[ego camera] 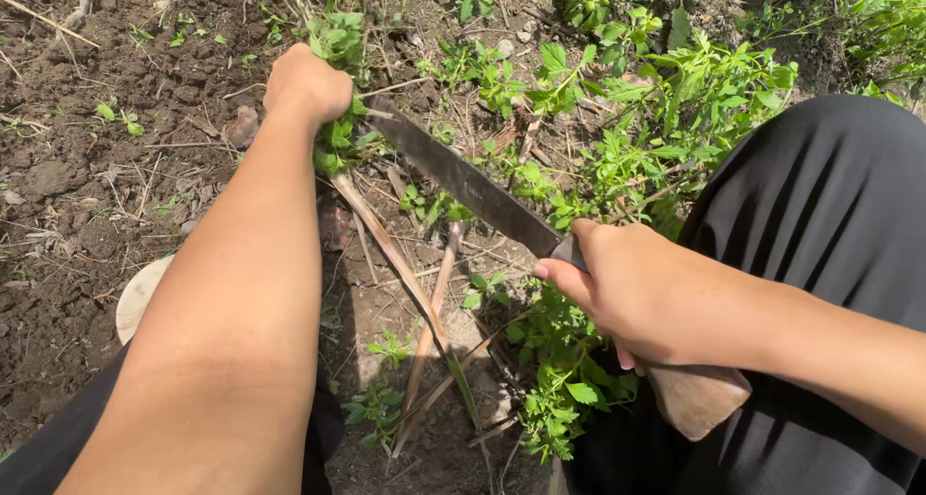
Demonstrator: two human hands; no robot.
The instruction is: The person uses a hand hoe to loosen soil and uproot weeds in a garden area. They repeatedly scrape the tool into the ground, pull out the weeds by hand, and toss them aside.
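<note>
While the left hand (pixel 307 85) grips a weed clump (pixel 338 133) | right hand (pixel 617 288) clenches knife (pixel 463 181) handle | blade tip touches clump base.

Knife blade (pixel 463 181) dull grey metal; handle (pixel 696 398) smooth pale wood; soil (pixel 68 167) crumbly, matt; garment (pixel 830 206) black cloth.

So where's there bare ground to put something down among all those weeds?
Bare brown soil lies beyond the left forearm, bordered by dry twigs and a pale round disc. It is crowded near the left hand, which grips leafy green weeds, and the right hand, which holds a long dark steel blade.
</note>
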